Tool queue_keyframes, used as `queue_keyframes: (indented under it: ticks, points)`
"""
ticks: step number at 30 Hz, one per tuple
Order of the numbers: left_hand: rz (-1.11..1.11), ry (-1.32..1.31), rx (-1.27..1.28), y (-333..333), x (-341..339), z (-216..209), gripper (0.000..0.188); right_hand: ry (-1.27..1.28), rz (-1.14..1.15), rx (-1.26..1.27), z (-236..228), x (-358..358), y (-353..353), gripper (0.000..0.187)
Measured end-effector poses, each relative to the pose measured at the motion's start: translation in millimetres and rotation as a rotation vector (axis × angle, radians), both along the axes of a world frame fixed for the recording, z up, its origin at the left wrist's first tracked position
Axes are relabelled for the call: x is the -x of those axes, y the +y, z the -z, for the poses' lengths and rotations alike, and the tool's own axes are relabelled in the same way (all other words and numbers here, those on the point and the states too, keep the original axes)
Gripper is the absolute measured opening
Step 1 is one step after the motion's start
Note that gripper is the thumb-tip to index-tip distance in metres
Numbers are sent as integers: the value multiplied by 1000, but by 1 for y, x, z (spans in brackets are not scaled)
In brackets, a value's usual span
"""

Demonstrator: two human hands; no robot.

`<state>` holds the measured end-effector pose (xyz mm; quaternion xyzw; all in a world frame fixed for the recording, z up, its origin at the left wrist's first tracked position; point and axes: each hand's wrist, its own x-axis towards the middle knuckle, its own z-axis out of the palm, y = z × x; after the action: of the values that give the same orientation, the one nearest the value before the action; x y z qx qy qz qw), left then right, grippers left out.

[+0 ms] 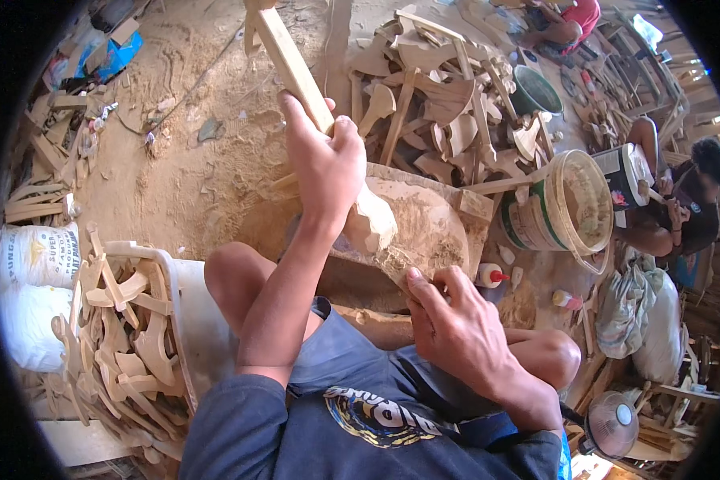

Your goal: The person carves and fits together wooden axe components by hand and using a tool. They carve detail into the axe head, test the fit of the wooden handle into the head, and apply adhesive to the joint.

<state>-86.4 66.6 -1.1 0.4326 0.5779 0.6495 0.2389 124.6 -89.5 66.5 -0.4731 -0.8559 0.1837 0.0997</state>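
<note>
My left hand [328, 168] is wrapped round a pale carved wooden piece [296, 64]. Its long squared shaft runs up to the top of the head view, and its rounded, faceted end [374, 220] comes out below my wrist. My right hand [460, 316] is closed just beyond that end, thumb and fingers pinched together. Something flat and dust-coloured [394, 262] shows at its fingertips, close to the wood; I cannot make out what it is. Under both hands, between my knees, sits a dusty wooden block [432, 212] with a worn top.
A white bin [186, 320] of curved wooden parts stands at my left. Ahead lies a heap of wooden pieces [448, 96]. On the right are a dusty bucket [536, 220], a red-tipped bottle [490, 276], a small fan [612, 424] and a seated person [696, 208]. Another person [572, 28] sits farther off.
</note>
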Motion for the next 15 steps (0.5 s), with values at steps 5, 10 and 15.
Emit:
queue_keyframes:
  ticks: [5,10,15]
  points:
    - [16,-64,35,-1,1,-11,53,230,15,-132,-10,-1,1,48]
    - [73,-145,85,-1,2,-9,45,188,12,-98,-5,4,2,47]
    - [142,-299,111,-5,5,-21,33,128,20,-15,-21,-9,8,41]
